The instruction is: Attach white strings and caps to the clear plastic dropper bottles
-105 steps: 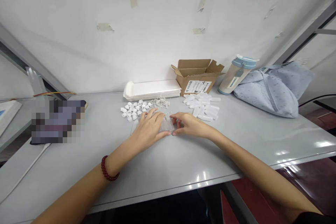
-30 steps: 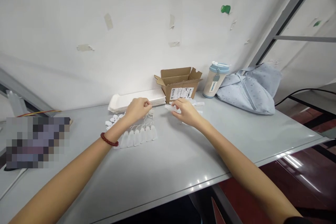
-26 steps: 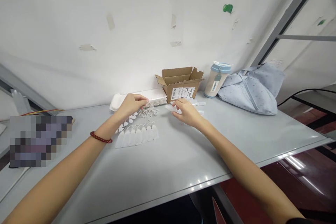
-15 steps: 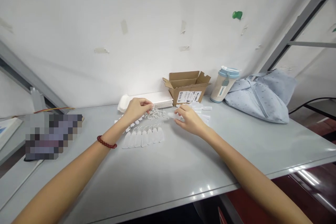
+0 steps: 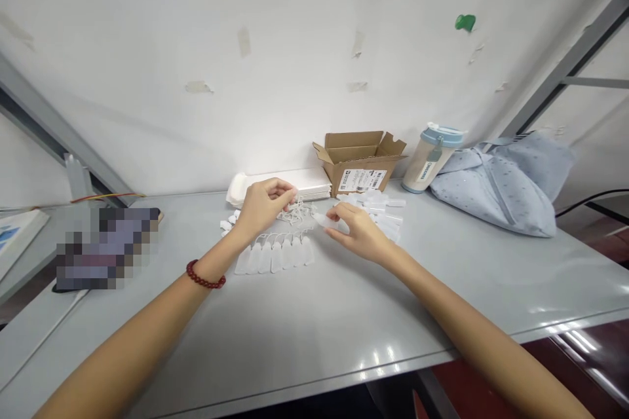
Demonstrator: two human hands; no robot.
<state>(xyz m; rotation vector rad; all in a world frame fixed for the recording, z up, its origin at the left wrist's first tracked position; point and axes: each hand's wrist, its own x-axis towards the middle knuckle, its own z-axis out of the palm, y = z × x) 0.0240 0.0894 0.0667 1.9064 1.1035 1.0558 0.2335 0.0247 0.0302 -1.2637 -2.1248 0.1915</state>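
Observation:
My left hand (image 5: 265, 204) is pinched shut on a thin white string, lifted from the tangle of strings (image 5: 297, 213) on the grey table (image 5: 314, 314). My right hand (image 5: 356, 229) is closed on a small clear plastic tube (image 5: 328, 221), held just right of the strings. Below both hands lies a row of several clear tubes with strings attached (image 5: 276, 254). A pile of loose clear tubes (image 5: 381, 209) sits behind my right hand. Small white caps (image 5: 228, 222) lie left of my left hand.
A stack of white trays (image 5: 289, 184) and an open cardboard box (image 5: 361, 160) stand against the wall. A blue-lidded cup (image 5: 432, 157) and a pale blue bag (image 5: 506, 183) are at the right. A blurred dark object (image 5: 105, 242) lies at the left.
Both hands left the row of finished tubes and moved back: the left picked a string from the tangle, the right took a tube from the pile. The camera view shifted slightly.

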